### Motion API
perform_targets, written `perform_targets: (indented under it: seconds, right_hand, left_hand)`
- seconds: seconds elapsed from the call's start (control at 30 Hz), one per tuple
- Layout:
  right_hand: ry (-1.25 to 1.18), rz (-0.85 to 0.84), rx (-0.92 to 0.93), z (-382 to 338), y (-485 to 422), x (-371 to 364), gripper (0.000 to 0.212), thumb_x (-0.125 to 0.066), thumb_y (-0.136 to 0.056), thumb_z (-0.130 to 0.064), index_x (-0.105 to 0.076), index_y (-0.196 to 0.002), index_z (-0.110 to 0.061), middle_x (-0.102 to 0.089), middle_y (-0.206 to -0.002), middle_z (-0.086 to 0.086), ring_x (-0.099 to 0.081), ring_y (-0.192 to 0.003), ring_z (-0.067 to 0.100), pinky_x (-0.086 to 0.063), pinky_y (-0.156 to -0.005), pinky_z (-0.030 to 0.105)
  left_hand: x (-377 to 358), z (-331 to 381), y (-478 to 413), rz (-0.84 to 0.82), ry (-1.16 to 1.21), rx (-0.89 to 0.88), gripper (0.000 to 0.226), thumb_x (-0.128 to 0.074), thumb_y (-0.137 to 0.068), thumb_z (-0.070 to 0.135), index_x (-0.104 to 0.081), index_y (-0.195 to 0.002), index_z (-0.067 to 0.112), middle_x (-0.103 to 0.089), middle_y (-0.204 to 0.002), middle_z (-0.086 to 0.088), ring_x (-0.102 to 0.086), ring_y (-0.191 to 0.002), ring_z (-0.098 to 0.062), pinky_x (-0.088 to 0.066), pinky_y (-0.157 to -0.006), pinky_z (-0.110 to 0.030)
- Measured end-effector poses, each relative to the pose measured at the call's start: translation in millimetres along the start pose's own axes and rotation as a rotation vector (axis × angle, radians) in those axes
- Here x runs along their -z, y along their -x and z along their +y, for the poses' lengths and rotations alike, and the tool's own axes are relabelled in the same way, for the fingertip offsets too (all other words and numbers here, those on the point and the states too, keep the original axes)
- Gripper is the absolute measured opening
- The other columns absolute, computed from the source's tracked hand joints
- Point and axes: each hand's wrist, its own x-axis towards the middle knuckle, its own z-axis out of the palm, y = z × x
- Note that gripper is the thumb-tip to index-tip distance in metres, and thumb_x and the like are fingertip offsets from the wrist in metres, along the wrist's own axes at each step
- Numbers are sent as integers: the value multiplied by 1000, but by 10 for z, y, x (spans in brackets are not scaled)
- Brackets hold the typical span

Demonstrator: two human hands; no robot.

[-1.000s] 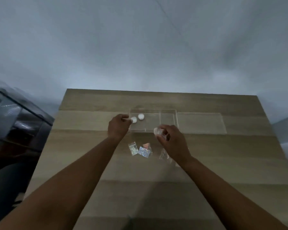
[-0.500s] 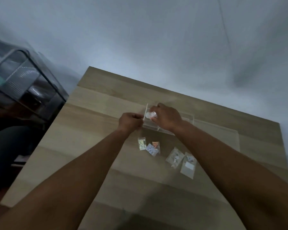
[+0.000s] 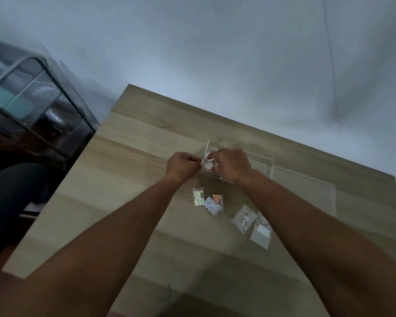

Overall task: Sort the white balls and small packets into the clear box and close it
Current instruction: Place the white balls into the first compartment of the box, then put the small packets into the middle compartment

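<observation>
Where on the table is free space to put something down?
The table is bare left of the left hand and along the far edge behind the clear box. It is crowded near the box, where the packets lie beside the right hand.

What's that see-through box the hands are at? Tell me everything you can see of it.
The clear box is a low, open-topped tray of transparent plastic, it seems, with thin walls and at least one divider. It sits flat on the wooden table, beyond the small packets. In its left compartment lie two white balls. The left hand pinches its left edge; the right hand reaches over into it, at the balls. A flat clear sheet, perhaps the lid, lies to its right.
</observation>
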Motion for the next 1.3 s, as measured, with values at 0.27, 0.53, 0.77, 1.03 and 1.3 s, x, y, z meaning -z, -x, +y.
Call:
perform_targets:
  seconds: [0.27, 0.53, 0.77, 1.03, 1.3]
  right_hand:
    - [-560, 130, -254, 28, 206, 35, 20, -57, -90, -17, -72, -103, -20, -72, -112, 3, -66, -99, 22, -47, -80, 27]
    - [-728, 250, -405, -287, 918, -102, 16, -68, -82, -36, -68, -79, -20, -68, -73, -3, -58, -63, 11, -41, -57, 21]
    - [-706, 7, -697, -477, 1155, -478, 41, -74, -74, -39, -63, -99, -9, -57, -106, 10, -60, -95, 27, -44, -76, 32]
    - [-657, -7, -727, -569, 1142, -487, 26, -69, -81, -29, -64, -100, -12, -51, -115, 7, -61, -98, 28, -51, -83, 41]
    - [-825, 59, -711, -570, 1213, -492, 15, -68, -77, -20, -55, -74, -27, -63, -77, -7, -61, -78, 17, -45, -70, 33]
  left_hand:
    - [20, 10, 66, 35, -51, -6, 17, -70, -80, 12, -76, -94, 6, -71, -71, -12, -66, -56, -20, -62, -69, -34]
    - [43, -229, 297, 33, -430, -185, 36, -63, -85, 49, -72, -102, 19, -75, -101, -6, -69, -95, -24, -55, -83, -37]
    - [1, -446, 473, -47, -704, -258, 33, -73, -74, 27, -69, -106, 22, -61, -113, -11, -60, -108, -31, -51, -93, -39]
    - [29, -485, 452, -46, -699, -190, 15, -72, -74, 24, -71, -86, 15, -62, -105, -14, -63, -94, -31, -43, -73, -29]
    - [156, -480, 447, -73, -644, -199, 14, -69, -78, 25, -78, -82, 15, -77, -89, -10, -70, -89, -27, -43, -67, -26]
